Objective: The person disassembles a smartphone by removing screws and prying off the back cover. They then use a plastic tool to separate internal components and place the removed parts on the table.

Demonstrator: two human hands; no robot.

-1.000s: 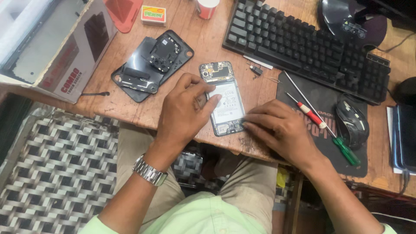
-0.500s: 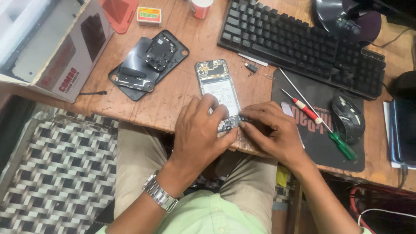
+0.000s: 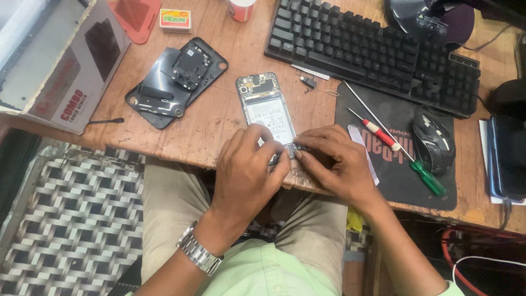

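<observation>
Opened phone (image 3: 267, 107), back cover off, battery and circuit board bare, lying lengthwise on the wooden desk (image 3: 219, 126) near its front edge, between the black keyboard (image 3: 372, 52) and the lap below. Compared with a second ago, shifted a little on the desk, and both hands drawn down from its middle to its lower end, now meeting there. Left hand (image 3: 246, 167) curled over the bottom left corner, fingertips pressed to the frame; right hand (image 3: 337, 161) closing in from the other side, thumb and forefinger pinching something small and dark at the bottom edge, too tiny to make out. Work seemingly moved from the battery area to the lower edge, a finer, two-handed grip now. To the left, a black back cover (image 3: 175, 82) with loose inner parts on it. To the right, on the dark mouse mat (image 3: 394, 181), a red-handled screwdriver (image 3: 375, 129), a green-handled screwdriver (image 3: 422, 172) and a black mouse (image 3: 433, 140). Cardboard box (image 3: 66, 71) at far left.
</observation>
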